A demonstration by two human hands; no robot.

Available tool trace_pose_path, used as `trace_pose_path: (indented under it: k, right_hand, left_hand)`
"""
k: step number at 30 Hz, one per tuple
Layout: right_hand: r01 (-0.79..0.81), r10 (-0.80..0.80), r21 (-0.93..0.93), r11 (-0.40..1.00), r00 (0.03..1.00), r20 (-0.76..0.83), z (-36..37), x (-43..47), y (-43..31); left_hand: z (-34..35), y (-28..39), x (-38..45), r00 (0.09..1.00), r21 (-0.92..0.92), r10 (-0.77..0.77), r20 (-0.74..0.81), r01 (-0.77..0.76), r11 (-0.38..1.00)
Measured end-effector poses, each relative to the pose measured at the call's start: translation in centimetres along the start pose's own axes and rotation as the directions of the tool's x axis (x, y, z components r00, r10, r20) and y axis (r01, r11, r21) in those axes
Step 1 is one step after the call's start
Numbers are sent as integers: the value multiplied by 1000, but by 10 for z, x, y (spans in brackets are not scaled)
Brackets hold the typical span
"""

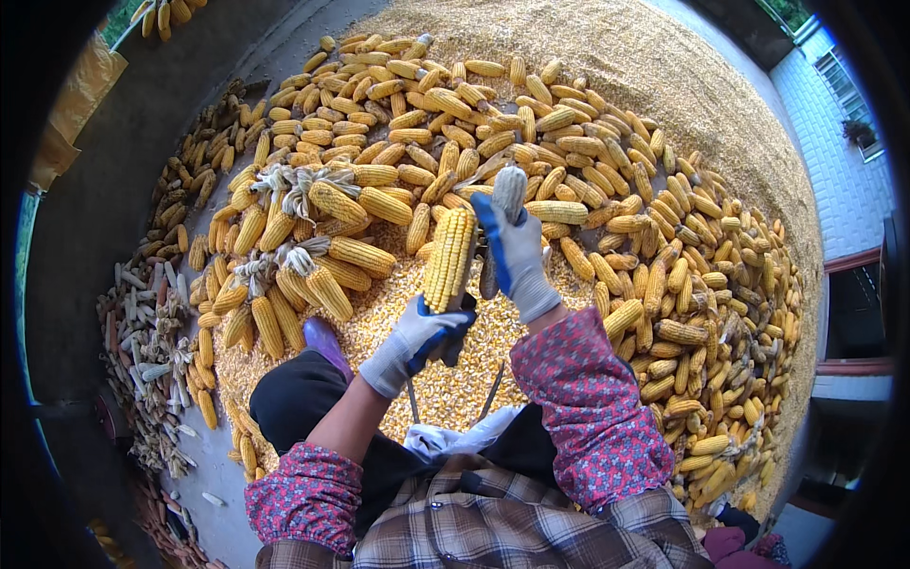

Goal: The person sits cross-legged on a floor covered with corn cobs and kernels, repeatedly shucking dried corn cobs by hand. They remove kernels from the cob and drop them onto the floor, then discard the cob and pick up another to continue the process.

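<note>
My left hand [429,333], in a grey and blue work glove, grips the lower end of a dried ear of yellow corn [449,254]. The ear stands nearly upright, its rows of kernels facing up. Just to the right, my gloved right hand [517,238] is closed around a pale grey bare corn cob [510,190], whose end sticks out above the fingers. A dark, narrow object [488,277] shows partly between the hands; I cannot tell what it is. Loose corn kernels [455,387] lie below both hands, with two thin dark bars [493,390] standing over them.
Whole corn ears [441,135] lie heaped ahead and to the right. Husk-tied bunches of ears [298,263] rest at the left, near a purple boot [327,345]. Stripped cobs [142,341] pile up farther left. Spread kernels [604,43] cover the far floor. Another person's sleeve [739,548] shows at lower right.
</note>
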State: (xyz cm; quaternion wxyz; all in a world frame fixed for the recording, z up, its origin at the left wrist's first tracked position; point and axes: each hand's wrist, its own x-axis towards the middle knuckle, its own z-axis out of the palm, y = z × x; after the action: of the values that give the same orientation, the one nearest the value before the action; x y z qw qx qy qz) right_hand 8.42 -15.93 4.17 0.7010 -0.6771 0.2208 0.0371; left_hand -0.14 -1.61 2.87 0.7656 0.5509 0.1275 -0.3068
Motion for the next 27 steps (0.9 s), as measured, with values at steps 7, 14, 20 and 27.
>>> trace_pose_path:
  k: [7,14,20,27]
  right_hand:
    - [220,-232,-117,968,968,-100,9,2,32]
    - [-185,144,166,969,962,233,4,2,9]
    - [345,-364,-234,909,931,-40,10,1,39]
    - [-66,15,211,975,972,236,3,1,19]
  left_hand:
    - [0,-10,4,984,67,-176,6,175,982]
    - [5,-4,11,976,191,38,-214,4,982]
    - [7,-3,1,973,-181,-215,89,228,957]
    - [9,-3,0,975,503,158,-155,-60,862]
